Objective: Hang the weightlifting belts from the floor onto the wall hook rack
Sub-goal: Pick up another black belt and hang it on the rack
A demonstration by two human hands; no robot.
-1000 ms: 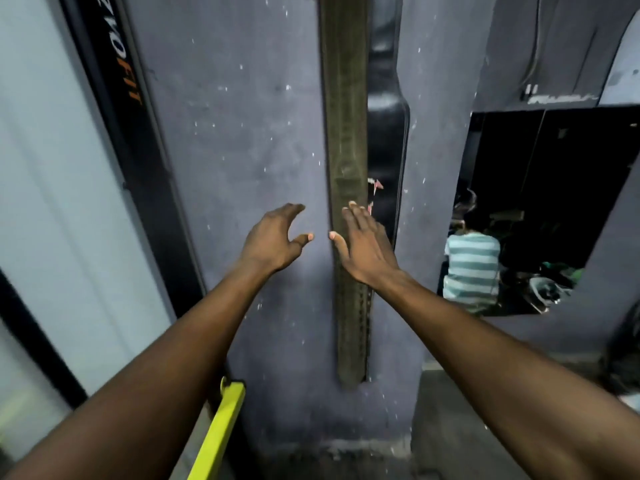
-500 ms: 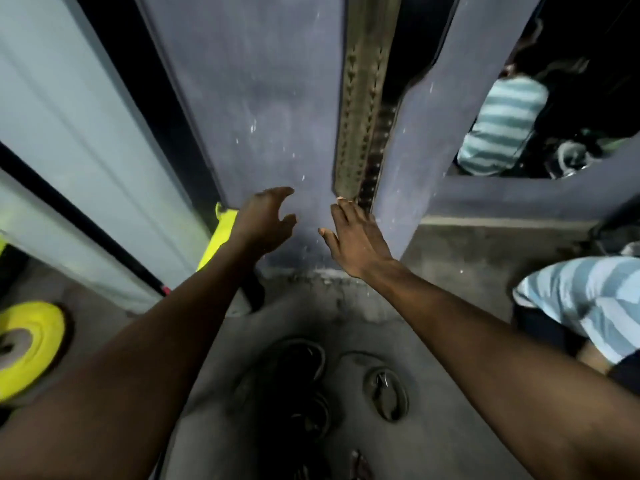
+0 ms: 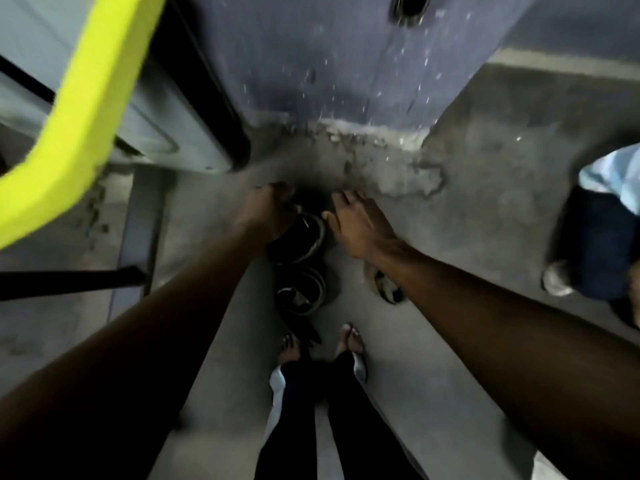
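Dark rolled weightlifting belts lie on the grey floor in front of my feet. The farthest rolled belt (image 3: pixel 304 239) sits between my two hands, a second one (image 3: pixel 302 292) lies just nearer me, and a smaller brownish one (image 3: pixel 387 289) shows under my right forearm. My left hand (image 3: pixel 268 211) is down at the far belt's left edge, fingers curled at it; blur hides whether it grips. My right hand (image 3: pixel 356 225) hovers just right of that belt with fingers spread. The lower end of a belt hanging on the wall (image 3: pixel 408 8) shows at the top; the hook rack is out of view.
A purple-grey wall (image 3: pixel 311 57) with a crumbling base rises just beyond the belts. A yellow machine frame (image 3: pixel 79 109) and a black bar (image 3: pixel 69 282) stand at the left. Another person's leg and shoe (image 3: pixel 588 251) are at the right. My sandalled feet (image 3: pixel 322 344) stand below the belts.
My view has tilted from the wall down to the floor. Both hands dropped from the hanging belts on the wall to the rolled belts on the floor.
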